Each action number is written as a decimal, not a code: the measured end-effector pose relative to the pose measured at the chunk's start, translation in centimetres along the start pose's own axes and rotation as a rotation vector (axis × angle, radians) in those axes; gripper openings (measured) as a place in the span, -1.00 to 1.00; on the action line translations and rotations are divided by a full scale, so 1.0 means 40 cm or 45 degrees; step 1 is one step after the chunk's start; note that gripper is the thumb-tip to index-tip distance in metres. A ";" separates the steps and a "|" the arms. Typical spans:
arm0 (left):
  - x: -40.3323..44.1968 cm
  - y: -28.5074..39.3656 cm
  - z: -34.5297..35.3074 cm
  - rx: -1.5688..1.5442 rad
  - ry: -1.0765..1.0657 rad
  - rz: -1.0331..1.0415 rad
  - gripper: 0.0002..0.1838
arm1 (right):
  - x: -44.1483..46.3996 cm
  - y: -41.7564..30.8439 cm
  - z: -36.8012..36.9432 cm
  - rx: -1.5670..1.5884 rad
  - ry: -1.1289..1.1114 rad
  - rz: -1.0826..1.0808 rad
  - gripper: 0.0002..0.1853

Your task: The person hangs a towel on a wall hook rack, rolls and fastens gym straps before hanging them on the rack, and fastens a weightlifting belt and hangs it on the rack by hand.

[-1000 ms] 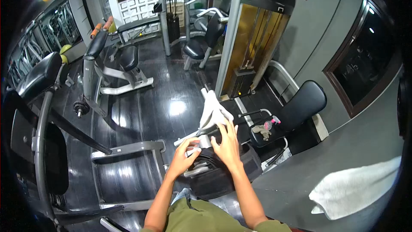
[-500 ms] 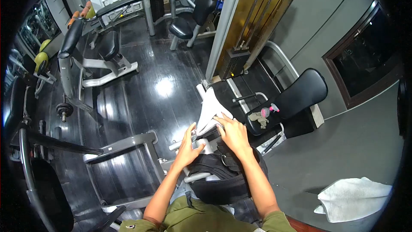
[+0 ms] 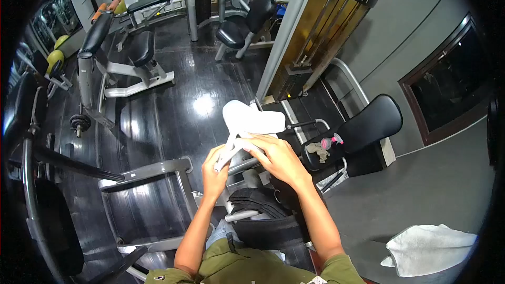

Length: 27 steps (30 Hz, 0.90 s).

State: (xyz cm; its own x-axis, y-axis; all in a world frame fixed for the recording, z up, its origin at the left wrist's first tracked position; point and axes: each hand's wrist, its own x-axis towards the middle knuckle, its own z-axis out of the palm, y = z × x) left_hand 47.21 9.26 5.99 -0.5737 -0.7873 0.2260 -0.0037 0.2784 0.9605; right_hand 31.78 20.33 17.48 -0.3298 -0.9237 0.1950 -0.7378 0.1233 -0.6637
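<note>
White cloth (image 3: 252, 120) held out in front of the person, above the grey metal bars (image 3: 243, 165) of a machine, beyond a black pad (image 3: 271, 233). Left hand (image 3: 214, 172): fingers curled, closed on the narrow, gathered end that points back toward the body. Right hand (image 3: 281, 160): thumb and fingers drawn together on the cloth's near part, close beside the left. Far part spreads wide past the fingertips, in two blunt lobes; whether it touches the bars beneath, cannot tell.

Handling, by judgement: light, soft and limp, no fragility to speak of. Little slip likely in a bare-handed grip, though a loose layer could slide out of the folds or catch on a bar end. Best hold: the gathered end, several layers pinched at once; the wide part wants a second hold nearer its middle or at a corner, else it sags.

Nearby, to the right: a spray bottle (image 3: 326, 143) with pink parts and a crumpled rag (image 3: 318, 152) on a black seat (image 3: 314, 164). Another white towel (image 3: 428, 251) lies well apart, lower right.
</note>
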 end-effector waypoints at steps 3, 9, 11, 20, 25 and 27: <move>-0.002 0.049 -0.066 -0.021 0.092 0.109 -0.58 | 0.010 -0.035 0.002 0.131 0.007 -0.075 -0.70; -0.035 0.205 -0.203 0.067 0.343 0.315 -0.46 | -0.011 -0.107 0.015 0.444 -0.096 -0.052 -0.68; -0.060 0.253 -0.238 0.082 0.370 0.474 -0.51 | -0.029 -0.137 0.014 0.480 -0.133 -0.025 -0.67; -0.236 0.416 -0.292 0.091 0.391 0.553 -0.60 | -0.177 -0.201 0.010 0.918 -0.133 -0.156 -0.53; -0.311 0.491 -0.267 0.143 0.193 0.782 -0.66 | -0.312 -0.214 -0.043 0.946 -0.183 -0.123 -0.55; -0.353 0.519 -0.243 -0.227 0.040 0.486 -0.70 | -0.385 -0.223 -0.073 0.957 -0.191 -0.129 -0.57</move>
State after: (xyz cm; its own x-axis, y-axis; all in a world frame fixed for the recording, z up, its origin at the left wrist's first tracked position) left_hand 63.18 20.81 24.31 -0.4810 -0.6635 0.5730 0.3472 0.4560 0.8195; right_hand 41.72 34.52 22.52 -0.1592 -0.9633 0.2163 -0.1444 -0.1941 -0.9703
